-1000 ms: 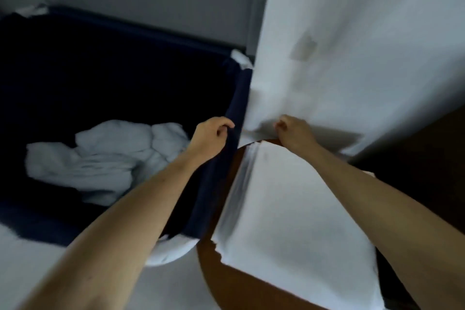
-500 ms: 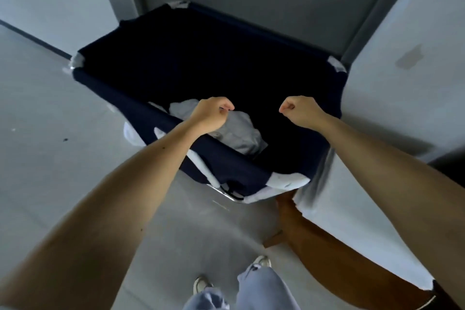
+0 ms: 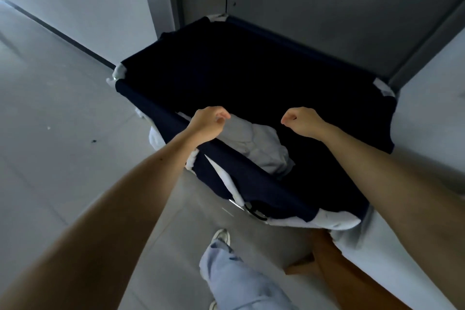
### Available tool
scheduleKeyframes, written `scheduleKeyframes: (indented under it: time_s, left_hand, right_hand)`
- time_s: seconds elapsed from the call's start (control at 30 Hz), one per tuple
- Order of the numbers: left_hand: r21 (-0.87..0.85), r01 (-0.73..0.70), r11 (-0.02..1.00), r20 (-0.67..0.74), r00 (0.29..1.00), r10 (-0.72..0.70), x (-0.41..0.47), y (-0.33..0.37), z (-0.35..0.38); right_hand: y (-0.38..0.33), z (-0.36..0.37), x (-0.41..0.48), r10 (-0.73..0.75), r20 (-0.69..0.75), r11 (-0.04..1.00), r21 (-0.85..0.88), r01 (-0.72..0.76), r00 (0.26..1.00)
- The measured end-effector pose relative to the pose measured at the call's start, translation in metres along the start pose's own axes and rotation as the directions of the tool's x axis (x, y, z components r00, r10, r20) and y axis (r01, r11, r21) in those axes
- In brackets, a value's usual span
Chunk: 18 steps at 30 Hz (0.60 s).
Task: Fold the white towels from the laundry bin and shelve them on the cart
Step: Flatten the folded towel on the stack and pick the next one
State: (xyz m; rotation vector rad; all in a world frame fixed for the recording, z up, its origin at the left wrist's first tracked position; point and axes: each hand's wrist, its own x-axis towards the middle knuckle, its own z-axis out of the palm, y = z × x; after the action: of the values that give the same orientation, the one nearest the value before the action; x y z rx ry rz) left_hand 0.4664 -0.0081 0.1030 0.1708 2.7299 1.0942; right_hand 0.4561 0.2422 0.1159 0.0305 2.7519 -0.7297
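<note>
Now white towels point(image 3: 259, 148) in the laundry bin point(image 3: 156, 108) lie four o'clock of the left hand point(image 3: 208, 124), eight o'clock of the right hand point(image 3: 302, 121); both clenched, empty

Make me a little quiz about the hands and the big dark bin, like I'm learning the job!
1. True or false: the laundry bin has nothing inside it.
2. What lies in the bin? A) shoes B) crumpled white towels C) books
3. Fill the gap: the left hand and the right hand both have their fingers ____ and hold nothing.
Key: 1 false; 2 B; 3 curled.
</note>
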Motion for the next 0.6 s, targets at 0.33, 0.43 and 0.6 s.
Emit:
scheduleKeyframes:
  time_s: [0.33,0.43,0.6]
  left_hand:
    - [-0.040,-0.129,0.991,0.098,0.986,0.132,0.082,0.029,0.001]
    - [-0.043,-0.202,0.978,0.189,0.960,0.206,0.096,0.053,0.020]
    - [-0.100,-0.359,0.928,0.375,0.850,0.370,0.091,0.112,0.067]
  right_hand:
    - [0.004,-0.010,0.056,0.104,-0.104,0.987,0.129,-0.090,0.989]
    - [0.024,-0.025,0.036,0.194,-0.152,0.974,0.149,-0.171,0.969]
    - [0.070,-0.045,-0.038,0.484,-0.353,0.867,0.317,-0.384,0.801]
